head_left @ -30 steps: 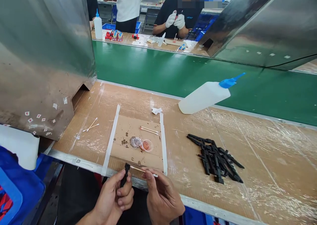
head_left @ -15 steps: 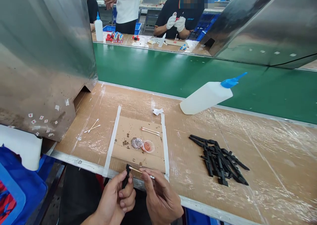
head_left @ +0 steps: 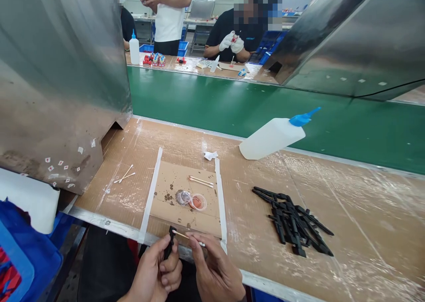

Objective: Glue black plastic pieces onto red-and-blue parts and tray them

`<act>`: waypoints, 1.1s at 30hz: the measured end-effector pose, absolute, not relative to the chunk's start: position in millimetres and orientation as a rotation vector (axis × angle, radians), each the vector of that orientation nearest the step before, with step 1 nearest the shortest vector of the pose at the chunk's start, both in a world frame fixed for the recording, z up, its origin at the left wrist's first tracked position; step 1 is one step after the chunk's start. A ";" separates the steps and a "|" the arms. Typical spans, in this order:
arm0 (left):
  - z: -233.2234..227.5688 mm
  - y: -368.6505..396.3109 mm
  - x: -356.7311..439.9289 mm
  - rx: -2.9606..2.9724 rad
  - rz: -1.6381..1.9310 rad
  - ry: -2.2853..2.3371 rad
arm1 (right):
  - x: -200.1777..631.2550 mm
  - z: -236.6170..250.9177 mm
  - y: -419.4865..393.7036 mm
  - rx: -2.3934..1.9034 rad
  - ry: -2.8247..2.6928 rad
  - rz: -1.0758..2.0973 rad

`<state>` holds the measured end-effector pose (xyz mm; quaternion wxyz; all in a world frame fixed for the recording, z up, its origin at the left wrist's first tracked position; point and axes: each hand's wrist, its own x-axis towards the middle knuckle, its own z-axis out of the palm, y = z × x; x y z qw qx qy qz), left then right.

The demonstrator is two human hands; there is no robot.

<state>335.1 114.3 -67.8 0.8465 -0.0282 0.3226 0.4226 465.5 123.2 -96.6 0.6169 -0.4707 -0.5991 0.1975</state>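
Observation:
At the table's near edge my left hand (head_left: 159, 266) is closed around a small black plastic part (head_left: 171, 238), whose upper end sticks out above the fingers. My right hand (head_left: 215, 264) pinches a cotton swab (head_left: 181, 235) between thumb and fingers, its tip touching or nearly touching the top of the black part. Beyond the hands, a taped-down cardboard sheet (head_left: 166, 171) bears a small round cup (head_left: 198, 202) of reddish liquid. Beside that cup sits a clear round lid or dish (head_left: 183, 197). Two more swabs (head_left: 201, 181) lie on the sheet.
To the right lies a pile of black plastic parts (head_left: 294, 222). A white bottle with a blue nozzle (head_left: 272, 138) leans by the green belt (head_left: 206, 96). Metal panels (head_left: 63, 80) rise at left. Crossed swabs (head_left: 125, 173) lie left. Across the belt, a gloved co-worker (head_left: 229, 43) handles a small item.
The view has tilted up slightly, so the scene sits lower in the picture. Both my hands keep their hold, swab tip at the black part. The co-worker's gloved hands have come closer together.

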 end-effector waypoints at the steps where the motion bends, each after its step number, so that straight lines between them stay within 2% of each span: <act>1: -67.6 114.3 335.2 -0.059 0.892 0.688 | 465.5 -96.1 123.4 -1.083 -1.380 0.450; 10: -69.2 113.6 336.4 -0.054 0.905 0.716 | 464.1 -88.8 124.2 -1.117 -1.436 0.317; 33: -70.1 116.7 337.8 -0.054 0.906 0.712 | 462.0 -74.4 129.3 -1.074 -1.514 0.206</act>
